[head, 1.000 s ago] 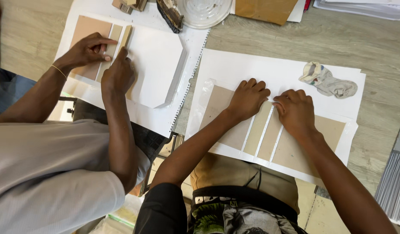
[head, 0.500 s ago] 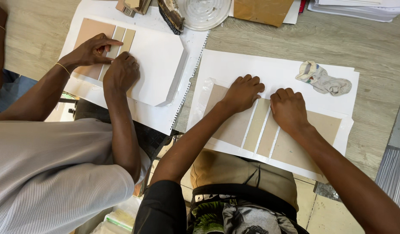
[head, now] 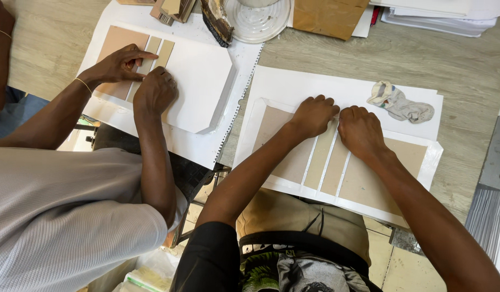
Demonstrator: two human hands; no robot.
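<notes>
Both hands press flat, knuckles up, on brown card pieces laid on a white sheet; neither grasps anything, the fingers bent and bearing down on the surface. The left hand (head: pixel 313 114) rests on the top edge of the wide left card panel (head: pixel 285 146), its fingertips reaching toward the first narrow card strip (head: pixel 321 162). The right hand (head: pixel 361 130) sits just beside it, over the top of the second narrow strip (head: pixel 336 170) and the inner edge of the wide right card panel (head: pixel 380 173). The four pieces lie side by side on the white sheet (head: pixel 315 86), thin white gaps between them, near the table's front edge. The strips run long from the far side toward the person, tilted slightly; the whole row stretches left to right. The card looks thin, light and stiff, likely to slide on the smooth sheet unless pinned from above, and best shifted by its edges or corners. A crumpled grey-white cloth (head: pixel 401 105) lies on the sheet beyond the right hand. To the left, another person's hands (head: pixel 136 75) work similar card pieces on a second white sheet (head: pixel 201 70) on the wooden table (head: pixel 466 59).
</notes>
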